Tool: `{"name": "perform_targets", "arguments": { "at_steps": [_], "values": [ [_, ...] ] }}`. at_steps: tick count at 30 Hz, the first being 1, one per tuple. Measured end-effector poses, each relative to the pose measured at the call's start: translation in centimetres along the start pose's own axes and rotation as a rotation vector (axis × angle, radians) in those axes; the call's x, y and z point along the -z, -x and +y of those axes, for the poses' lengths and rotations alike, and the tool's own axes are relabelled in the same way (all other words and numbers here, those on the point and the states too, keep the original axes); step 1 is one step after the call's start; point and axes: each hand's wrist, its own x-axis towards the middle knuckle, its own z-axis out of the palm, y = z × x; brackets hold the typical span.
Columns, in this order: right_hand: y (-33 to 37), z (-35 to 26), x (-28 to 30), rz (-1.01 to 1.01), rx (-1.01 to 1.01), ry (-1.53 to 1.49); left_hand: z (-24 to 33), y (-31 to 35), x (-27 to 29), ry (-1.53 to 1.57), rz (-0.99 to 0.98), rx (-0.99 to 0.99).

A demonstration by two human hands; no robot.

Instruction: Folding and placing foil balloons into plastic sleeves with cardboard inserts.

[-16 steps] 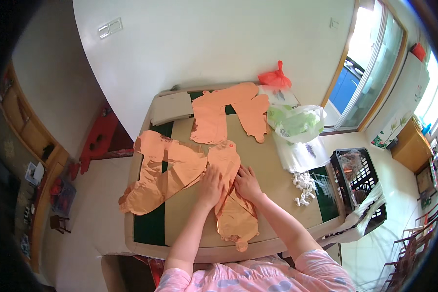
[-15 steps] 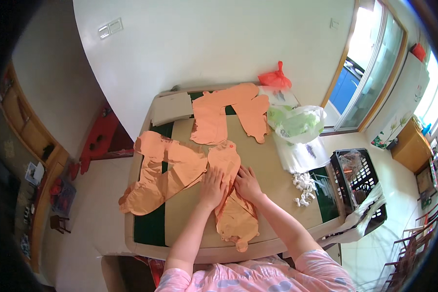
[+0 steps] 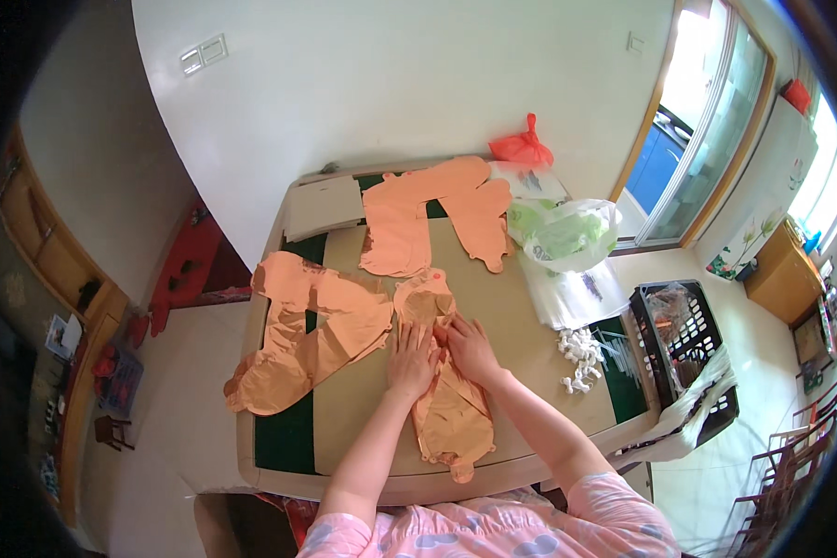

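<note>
Near the front edge of the beige-rimmed table (image 3: 400, 488), I've a long, copper-orange foil piece (image 3: 454, 420): left hand (image 3: 413, 361) flat, fingers spread; right hand (image 3: 471, 352) at its rumpled middle, pinching or not, I can't tell. Even, gentle pressure should limit creases.

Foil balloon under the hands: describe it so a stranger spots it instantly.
Start at the table against the white wall. Midway along its near edge lies a flat, copper-coloured foil balloon with a narrow end tab. Unlike the other foil balloons to its left and beyond it, it has the left hand and right hand on it.
</note>
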Motion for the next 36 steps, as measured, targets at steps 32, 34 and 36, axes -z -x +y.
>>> {"name": "perform_targets", "arguments": {
  "at_steps": [32,34,36],
  "values": [
    [-0.5,0.9,-1.1,0.060,0.049,0.100,7.2,15.8,6.9,0.193,-0.161,-0.459],
    [-0.6,0.7,-1.0,0.062,0.054,0.105,7.4,16.3,6.6,0.204,-0.154,-0.456],
    [-0.6,0.7,-1.1,0.065,0.055,0.111,7.5,16.5,6.5,0.217,-0.147,-0.459]
  ]
}}
